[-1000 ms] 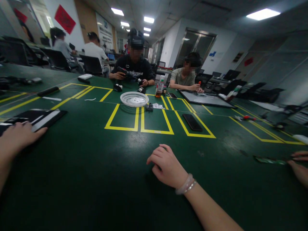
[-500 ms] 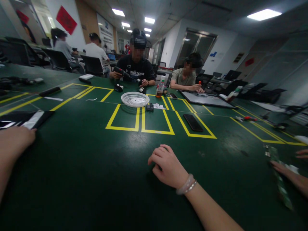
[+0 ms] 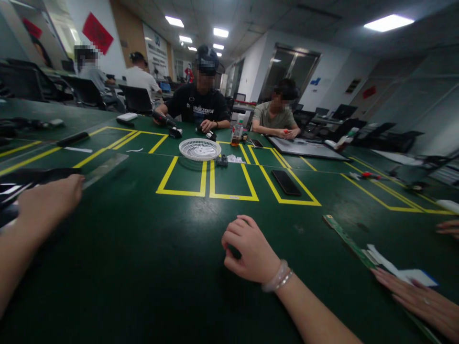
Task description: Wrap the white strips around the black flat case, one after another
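My left hand (image 3: 50,200) is closed at the left, its fingers together on the near end of a translucent flat strip (image 3: 105,169), which is smeared by motion. Behind and under that hand lies a glossy black flat object (image 3: 34,177), partly hidden and cut by the frame edge. My right hand (image 3: 249,251), with bracelets at the wrist, rests on the green table. Its fingers are loosely curled, with a gap between thumb and fingers and nothing held. The nearest thing ahead of it is a dark phone (image 3: 286,182).
A white round basket (image 3: 200,149), a small grey part (image 3: 222,161) and a bottle (image 3: 236,134) stand mid-table. At right, another person's hand (image 3: 418,298) touches a green circuit board strip (image 3: 349,241). Two people sit opposite, near a large dark panel (image 3: 310,147).
My left hand has moved right, and the translucent strip now sticks out past the black object. My right hand is still. The circuit board at right has been shifted and turned.
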The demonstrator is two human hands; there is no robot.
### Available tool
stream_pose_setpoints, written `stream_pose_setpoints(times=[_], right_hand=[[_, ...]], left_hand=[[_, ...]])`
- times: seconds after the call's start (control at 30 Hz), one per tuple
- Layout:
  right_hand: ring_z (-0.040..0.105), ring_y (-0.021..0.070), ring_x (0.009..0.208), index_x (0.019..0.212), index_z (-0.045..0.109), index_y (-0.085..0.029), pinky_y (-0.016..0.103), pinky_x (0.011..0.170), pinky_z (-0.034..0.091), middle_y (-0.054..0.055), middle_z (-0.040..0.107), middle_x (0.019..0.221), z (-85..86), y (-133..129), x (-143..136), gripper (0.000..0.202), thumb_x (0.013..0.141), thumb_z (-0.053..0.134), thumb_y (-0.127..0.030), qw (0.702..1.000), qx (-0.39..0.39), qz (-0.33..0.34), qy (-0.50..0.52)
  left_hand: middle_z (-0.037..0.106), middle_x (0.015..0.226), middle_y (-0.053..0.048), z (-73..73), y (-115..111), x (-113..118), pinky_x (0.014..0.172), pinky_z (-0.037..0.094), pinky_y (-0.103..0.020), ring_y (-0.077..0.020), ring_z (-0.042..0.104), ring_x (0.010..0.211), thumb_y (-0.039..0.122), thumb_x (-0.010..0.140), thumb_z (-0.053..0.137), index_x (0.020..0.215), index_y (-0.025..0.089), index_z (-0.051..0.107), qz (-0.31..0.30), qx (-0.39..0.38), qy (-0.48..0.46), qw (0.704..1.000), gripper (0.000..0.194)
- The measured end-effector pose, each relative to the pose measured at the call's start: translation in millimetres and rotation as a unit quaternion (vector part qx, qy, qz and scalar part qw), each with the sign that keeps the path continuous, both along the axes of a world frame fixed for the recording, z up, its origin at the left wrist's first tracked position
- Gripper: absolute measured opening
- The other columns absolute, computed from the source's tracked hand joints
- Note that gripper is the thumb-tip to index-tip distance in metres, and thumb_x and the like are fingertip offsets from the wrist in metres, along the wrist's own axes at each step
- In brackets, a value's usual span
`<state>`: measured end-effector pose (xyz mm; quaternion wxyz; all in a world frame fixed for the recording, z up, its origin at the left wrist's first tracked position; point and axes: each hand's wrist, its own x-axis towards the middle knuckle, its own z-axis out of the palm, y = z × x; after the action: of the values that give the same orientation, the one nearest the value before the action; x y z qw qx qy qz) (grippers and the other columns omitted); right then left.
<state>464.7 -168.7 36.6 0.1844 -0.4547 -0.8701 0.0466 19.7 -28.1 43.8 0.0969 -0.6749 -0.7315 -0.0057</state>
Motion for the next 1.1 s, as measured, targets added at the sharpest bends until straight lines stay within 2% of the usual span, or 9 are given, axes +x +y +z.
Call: stream_pose_setpoints(times=[0.1, 0.2, 0.4, 0.5, 0.63, 0.77, 0.87, 1.0, 1.1], right_hand=[[0.056, 0.0194, 0.088, 0.079, 0.059, -0.022, 0.042, 0.105, 0.031, -0.001, 0.061, 0.084, -0.7, 0, 1, 0.010, 0.076, 0.067, -0.028, 1.000, 0.001, -0.002, -0.002], [0.057, 0.0221, 0.099, 0.097, 0.064, -0.022, 0.043, 0.106, 0.032, 0.004, 0.065, 0.101, -3.1, 0, 1, 0.025, 0.079, 0.070, -0.039, 1.000, 0.012, -0.007, 0.011], [0.050, 0.0254, 0.125, 0.144, 0.044, -0.025, 0.047, 0.113, 0.025, 0.009, 0.056, 0.138, -10.5, -1, -1, 0.072, 0.079, 0.072, -0.040, 0.999, 0.028, 0.024, 0.015], [0.055, 0.0248, 0.115, 0.142, 0.048, -0.024, 0.047, 0.108, 0.030, 0.009, 0.061, 0.129, -11.5, -2, -2, 0.071, 0.078, 0.073, -0.040, 0.999, 0.029, 0.030, 0.011], [0.058, 0.0238, 0.108, 0.117, 0.066, -0.027, 0.045, 0.101, 0.035, 0.006, 0.065, 0.120, -9.3, -3, -4, 0.036, 0.083, 0.071, -0.035, 0.998, 0.040, 0.041, 0.009], [0.066, 0.0163, 0.085, 0.101, 0.069, -0.024, 0.037, 0.091, 0.041, 0.000, 0.073, 0.092, -9.0, -3, -5, 0.016, 0.096, 0.054, -0.021, 0.999, -0.007, 0.040, 0.026], [0.067, 0.0174, 0.077, 0.105, 0.071, -0.023, 0.034, 0.078, 0.045, 0.002, 0.075, 0.088, -10.2, -1, -2, 0.020, 0.098, 0.052, -0.025, 0.997, -0.012, -0.032, 0.071], [0.066, 0.0194, 0.081, 0.119, 0.069, -0.024, 0.034, 0.075, 0.046, 0.005, 0.074, 0.094, -10.1, 6, 7, 0.028, 0.098, 0.051, -0.030, 0.970, -0.012, -0.114, 0.213], [0.058, 0.0157, 0.064, 0.107, 0.072, -0.023, 0.029, 0.061, 0.043, 0.002, 0.068, 0.080, -9.2, 13, 12, 0.030, 0.096, 0.055, -0.044, 0.901, -0.070, -0.163, 0.395]], left_hand=[[0.065, 0.118, -0.019, -2.1, -5, 36, 0.068, 0.049, -0.041, -0.0353, 0.064, 0.090, 0.045, 0.101, 0.006, 0.134, 0.013, 0.053, -0.049, -0.003, 0.019, 0.999, 0.065], [0.068, 0.113, -0.009, -11.9, -13, 64, 0.068, 0.044, -0.031, -0.0257, 0.065, 0.088, 0.041, 0.103, 0.025, 0.128, 0.019, 0.060, -0.208, 0.017, 0.036, 0.977, 0.048], [0.063, 0.073, 0.000, -23.4, -56, 122, 0.061, 0.036, -0.029, -0.0134, 0.053, 0.062, 0.013, 0.096, 0.046, 0.114, 0.018, 0.063, -0.608, 0.231, 0.046, 0.758, 0.026], [0.060, 0.070, 0.000, -21.0, -78, 144, 0.056, 0.035, -0.031, -0.0132, 0.048, 0.057, 0.011, 0.091, 0.051, 0.120, 0.013, 0.058, -0.676, 0.228, 0.033, 0.700, 0.030], [0.059, 0.069, 0.000, -19.2, -90, 153, 0.053, 0.038, -0.032, -0.0139, 0.049, 0.056, 0.011, 0.088, 0.053, 0.123, 0.011, 0.057, -0.703, 0.201, 0.027, 0.681, 0.035], [0.064, 0.075, 0.001, -25.6, -76, 140, 0.063, 0.046, -0.030, -0.0137, 0.056, 0.064, 0.016, 0.091, 0.057, 0.130, 0.016, 0.053, -0.677, 0.227, 0.023, 0.699, 0.039], [0.069, 0.093, -0.003, -30.0, -52, 123, 0.076, 0.050, -0.032, -0.0175, 0.064, 0.082, 0.029, 0.095, 0.055, 0.136, 0.022, 0.050, -0.605, 0.230, 0.020, 0.762, 0.042], [0.062, 0.122, -0.018, -25.5, -20, 94, 0.093, 0.049, -0.043, -0.0293, 0.061, 0.109, 0.051, 0.098, 0.042, 0.147, 0.009, 0.035, -0.380, 0.159, -0.031, 0.911, 0.065], [0.047, 0.140, -0.026, -22.3, 2, 57, 0.104, 0.040, -0.052, -0.0361, 0.048, 0.128, 0.050, 0.101, 0.027, 0.150, 0.000, 0.026, -0.204, 0.096, -0.028, 0.974, 0.069]])
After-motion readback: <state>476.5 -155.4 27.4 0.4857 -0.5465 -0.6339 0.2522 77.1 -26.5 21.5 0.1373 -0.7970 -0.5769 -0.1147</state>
